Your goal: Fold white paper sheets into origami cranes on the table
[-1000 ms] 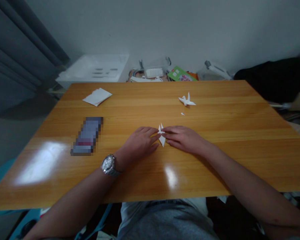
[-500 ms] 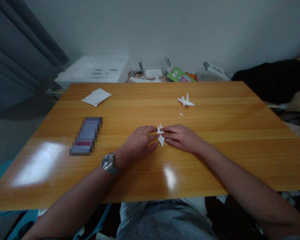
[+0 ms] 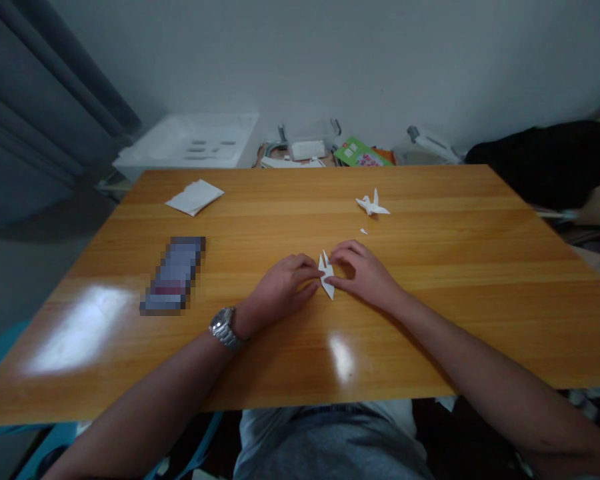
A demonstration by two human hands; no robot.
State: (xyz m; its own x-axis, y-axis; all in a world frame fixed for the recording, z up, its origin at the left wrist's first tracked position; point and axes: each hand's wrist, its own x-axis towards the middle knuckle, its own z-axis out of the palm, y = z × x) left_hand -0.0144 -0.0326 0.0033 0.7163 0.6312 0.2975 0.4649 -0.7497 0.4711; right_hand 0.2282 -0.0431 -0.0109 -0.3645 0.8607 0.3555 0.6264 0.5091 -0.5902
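A small white folded paper piece [image 3: 327,275] lies on the wooden table [image 3: 430,280] between my two hands. My left hand [image 3: 283,288], with a metal watch on its wrist, pinches the piece's left edge with its fingertips. My right hand [image 3: 364,273] arches over the piece's right side, fingers curled and pinching it. A finished white paper crane [image 3: 373,204] stands farther back on the table, with a tiny paper scrap [image 3: 363,231] just in front of it.
A blurred dark rectangular object [image 3: 174,273] lies left of my hands. A stack of white paper sheets [image 3: 195,196] sits at the back left. Beyond the table's far edge are a white box [image 3: 190,139], clear containers and a green booklet [image 3: 359,152].
My right hand has lifted from lying flat to an arched pinch on the paper piece. The piece has tilted a little. My left hand has stayed in place.
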